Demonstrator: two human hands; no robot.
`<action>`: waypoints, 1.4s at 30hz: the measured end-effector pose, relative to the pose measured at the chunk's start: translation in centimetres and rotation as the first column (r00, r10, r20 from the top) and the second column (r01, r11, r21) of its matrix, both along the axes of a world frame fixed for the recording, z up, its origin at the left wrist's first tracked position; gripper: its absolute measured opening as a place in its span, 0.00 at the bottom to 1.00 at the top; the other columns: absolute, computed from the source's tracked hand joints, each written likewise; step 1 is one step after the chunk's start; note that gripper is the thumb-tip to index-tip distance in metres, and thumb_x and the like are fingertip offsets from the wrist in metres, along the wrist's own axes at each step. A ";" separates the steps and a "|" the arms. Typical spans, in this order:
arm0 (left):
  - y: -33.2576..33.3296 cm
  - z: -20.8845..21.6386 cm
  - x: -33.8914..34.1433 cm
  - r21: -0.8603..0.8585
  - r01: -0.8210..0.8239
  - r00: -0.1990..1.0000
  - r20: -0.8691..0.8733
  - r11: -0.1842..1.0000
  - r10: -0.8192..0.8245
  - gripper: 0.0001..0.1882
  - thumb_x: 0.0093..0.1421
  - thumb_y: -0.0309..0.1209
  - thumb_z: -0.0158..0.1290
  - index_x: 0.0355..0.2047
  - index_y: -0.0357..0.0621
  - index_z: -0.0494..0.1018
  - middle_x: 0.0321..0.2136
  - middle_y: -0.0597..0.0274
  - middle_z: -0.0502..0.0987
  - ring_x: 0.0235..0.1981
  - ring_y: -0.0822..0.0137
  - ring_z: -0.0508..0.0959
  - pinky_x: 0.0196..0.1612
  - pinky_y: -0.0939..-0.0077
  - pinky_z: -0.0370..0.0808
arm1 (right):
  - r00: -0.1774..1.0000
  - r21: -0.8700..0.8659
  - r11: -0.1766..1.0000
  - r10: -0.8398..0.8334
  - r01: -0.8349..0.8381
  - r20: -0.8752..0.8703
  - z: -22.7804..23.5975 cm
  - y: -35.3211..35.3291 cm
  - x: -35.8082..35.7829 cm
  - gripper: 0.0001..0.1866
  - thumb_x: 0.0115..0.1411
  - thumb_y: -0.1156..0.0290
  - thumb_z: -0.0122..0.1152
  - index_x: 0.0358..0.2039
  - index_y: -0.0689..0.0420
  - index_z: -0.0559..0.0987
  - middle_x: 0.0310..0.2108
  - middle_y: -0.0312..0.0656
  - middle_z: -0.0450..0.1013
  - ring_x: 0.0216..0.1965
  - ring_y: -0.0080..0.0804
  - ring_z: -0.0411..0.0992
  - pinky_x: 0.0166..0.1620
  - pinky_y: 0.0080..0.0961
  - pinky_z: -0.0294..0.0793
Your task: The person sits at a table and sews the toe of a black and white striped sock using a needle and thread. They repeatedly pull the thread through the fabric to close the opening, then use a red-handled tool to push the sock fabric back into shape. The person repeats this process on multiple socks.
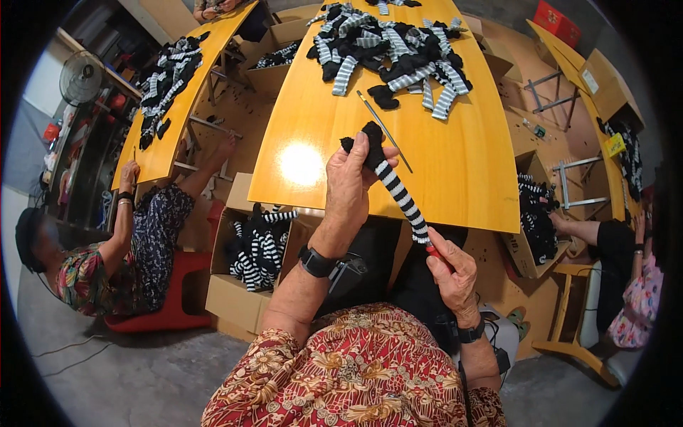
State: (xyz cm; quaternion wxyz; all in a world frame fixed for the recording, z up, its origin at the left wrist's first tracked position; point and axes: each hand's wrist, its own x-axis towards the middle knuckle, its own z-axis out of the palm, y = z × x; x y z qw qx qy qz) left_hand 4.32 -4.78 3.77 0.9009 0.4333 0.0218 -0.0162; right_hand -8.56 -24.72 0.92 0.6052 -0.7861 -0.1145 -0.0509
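Right hand (452,272): thumb and fingers closed on a red handle (432,250) at the striped end of a black-and-white knit piece (403,193). Can't tell how far the handle goes in. Left hand (348,178): clamped on the same piece's black end, thumb on top. Piece runs slantwise between the hands, over the near edge of the yellow table (462,185). Open carton (231,302) of striped knits just left. Thin rod (385,131) lies on the table beyond the left hand. Farther: heaped knits (391,53), black, grey, white.
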 end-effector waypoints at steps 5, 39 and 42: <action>-1.0 1.1 -0.9 -0.011 0.003 0.997 0.075 1.000 -0.002 0.20 0.67 0.41 0.47 0.47 0.34 0.71 0.38 0.51 0.79 0.36 0.65 0.81 0.42 0.72 0.79 | 0.997 0.109 0.992 -0.071 0.067 0.029 -0.6 0.6 -0.7 0.22 0.57 0.81 0.56 0.54 0.61 0.74 0.27 0.36 0.70 0.24 0.19 0.63 0.28 0.16 0.63; -2.1 0.7 -2.3 -0.070 -0.109 0.980 0.161 0.992 0.119 0.08 0.64 0.29 0.53 0.42 0.41 0.71 0.40 0.54 0.80 0.39 0.69 0.81 0.37 0.80 0.80 | 0.948 0.034 0.963 -0.268 0.266 0.173 2.2 5.2 1.2 0.21 0.58 0.84 0.55 0.54 0.62 0.74 0.30 0.42 0.72 0.31 0.26 0.70 0.36 0.20 0.70; -2.3 0.1 -2.8 -0.124 0.004 0.992 0.128 0.992 0.012 0.10 0.63 0.31 0.53 0.43 0.43 0.71 0.41 0.53 0.80 0.39 0.68 0.81 0.38 0.79 0.80 | 0.930 0.026 0.972 -0.230 0.232 0.287 2.7 4.9 1.8 0.21 0.58 0.83 0.55 0.54 0.62 0.74 0.29 0.41 0.71 0.30 0.26 0.70 0.36 0.21 0.70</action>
